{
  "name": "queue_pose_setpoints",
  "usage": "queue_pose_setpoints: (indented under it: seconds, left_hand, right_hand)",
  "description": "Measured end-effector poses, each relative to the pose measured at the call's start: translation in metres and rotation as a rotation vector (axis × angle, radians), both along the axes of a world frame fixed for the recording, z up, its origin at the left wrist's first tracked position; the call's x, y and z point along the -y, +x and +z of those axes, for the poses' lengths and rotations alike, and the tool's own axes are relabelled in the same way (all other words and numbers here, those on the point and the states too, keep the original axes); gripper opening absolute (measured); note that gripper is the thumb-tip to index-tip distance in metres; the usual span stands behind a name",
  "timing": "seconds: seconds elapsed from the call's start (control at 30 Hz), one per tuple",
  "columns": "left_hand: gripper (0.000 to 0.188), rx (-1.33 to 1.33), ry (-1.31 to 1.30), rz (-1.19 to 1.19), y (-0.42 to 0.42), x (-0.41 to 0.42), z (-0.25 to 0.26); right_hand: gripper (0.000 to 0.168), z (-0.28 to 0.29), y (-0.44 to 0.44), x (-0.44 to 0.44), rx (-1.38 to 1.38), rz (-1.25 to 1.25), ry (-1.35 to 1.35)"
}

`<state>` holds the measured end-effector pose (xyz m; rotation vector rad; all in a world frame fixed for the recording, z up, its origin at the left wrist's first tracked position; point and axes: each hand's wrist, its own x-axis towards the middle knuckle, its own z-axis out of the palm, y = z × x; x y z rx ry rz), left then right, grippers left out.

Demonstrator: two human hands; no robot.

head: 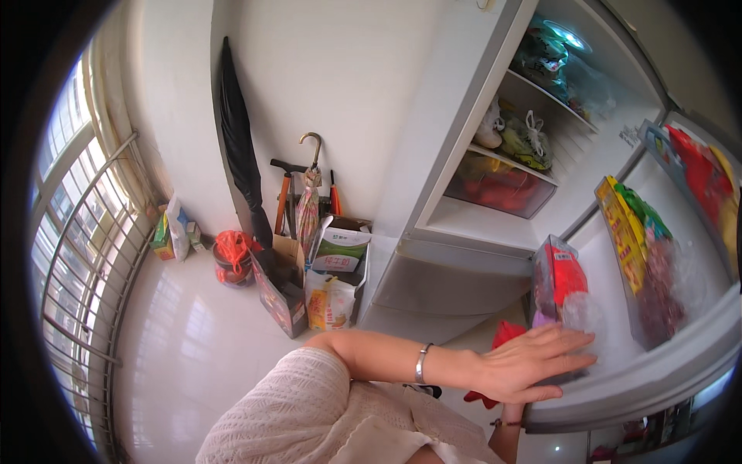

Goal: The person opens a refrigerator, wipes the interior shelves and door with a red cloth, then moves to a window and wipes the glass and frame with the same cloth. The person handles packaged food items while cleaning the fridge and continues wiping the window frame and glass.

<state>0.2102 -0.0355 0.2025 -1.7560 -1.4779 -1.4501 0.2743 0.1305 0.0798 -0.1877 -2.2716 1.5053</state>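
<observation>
My left hand (536, 362), its arm crossing in front of me, reaches to the lowest shelf of the open refrigerator door (620, 400). Its fingers are spread, and a clear plastic bag (582, 310) lies just beyond them; whether they touch is unclear. Of my right arm, only the wrist with a dark bracelet (505, 424) shows; my right hand is hidden behind the left. Red cloth or plastic (507, 334) sticks out beside the left hand. That shelf also holds a red package (568, 272) and something purple (544, 318).
Bagged food (524, 142) sits on the lit refrigerator shelves above a clear drawer (501, 185). The door's upper shelves carry a yellow packet (623, 226) and red bags (698, 162). Cartons (342, 249), umbrellas (308, 203) and a red-bagged pot (233, 261) stand by the wall. Window bars (87, 278) line the left.
</observation>
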Motion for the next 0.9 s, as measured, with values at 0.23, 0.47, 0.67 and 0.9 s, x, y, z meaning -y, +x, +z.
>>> queue_pose_setpoints:
  seconds: [0.23, 0.47, 0.67, 0.9]
  left_hand:
    - [0.055, -0.105, 0.069, 0.341, 0.005, 0.102, 0.019]
    - [0.058, -0.233, 0.083, 0.533, 0.009, 0.145, 0.012]
    - [0.055, -0.253, -0.023, 0.419, -0.016, 0.126, -0.009]
    - [0.039, -0.162, -0.247, 0.731, -0.135, 0.116, -0.044]
  right_hand:
    - [0.069, -0.014, -0.055, 0.116, 0.066, 0.572, -0.082]
    - [0.072, -0.029, -0.1, 0.261, 0.219, 0.881, 0.457]
    - [0.065, -0.028, -0.096, 0.311, 0.046, 1.11, 0.519]
    - [0.058, -0.08, -0.145, 0.268, -0.134, 1.22, 0.252]
